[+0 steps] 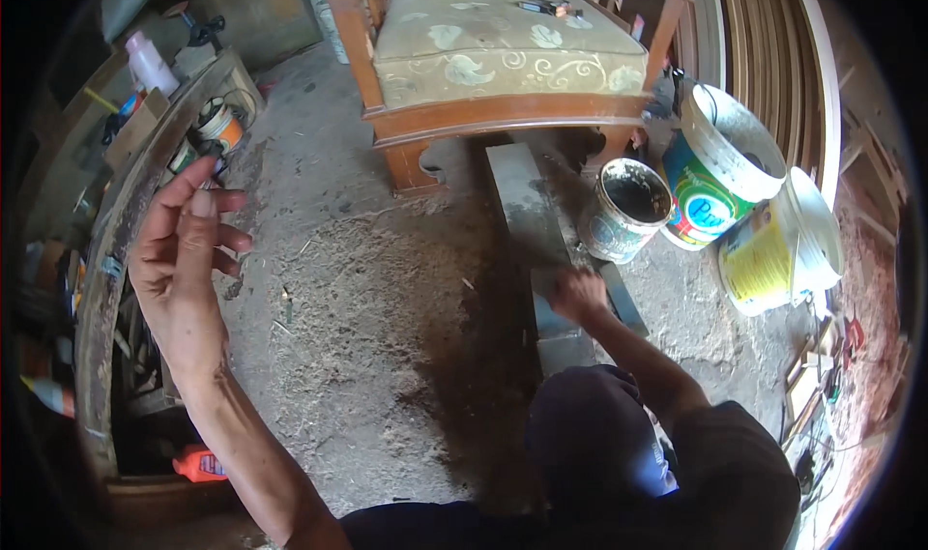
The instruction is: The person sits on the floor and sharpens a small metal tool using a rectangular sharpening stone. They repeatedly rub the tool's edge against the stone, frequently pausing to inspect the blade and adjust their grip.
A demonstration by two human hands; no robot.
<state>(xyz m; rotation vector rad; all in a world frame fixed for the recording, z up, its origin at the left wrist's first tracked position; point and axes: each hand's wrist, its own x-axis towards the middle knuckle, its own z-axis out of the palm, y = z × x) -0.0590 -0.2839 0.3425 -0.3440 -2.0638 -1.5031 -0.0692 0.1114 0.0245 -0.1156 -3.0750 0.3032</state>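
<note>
My left hand is raised at the left above the floor. Its fingers are loosely curled and apart, the thumb is near the index finger, and I see nothing held. My right hand is low over a long grey slab lying on the floor. Its fingers are closed and pressed down on the slab's near part, slightly blurred; whatever is under them is hidden. The slab's surface is partly wet, and dark wet ground spreads along its left side. A flat dark bluish piece lies to the right of my hand.
A wooden bench with a patterned cushion stands ahead, pliers on it. At the right are a dirty bucket, a green bucket and a yellow one. A cluttered workbench runs along the left, a red bottle below.
</note>
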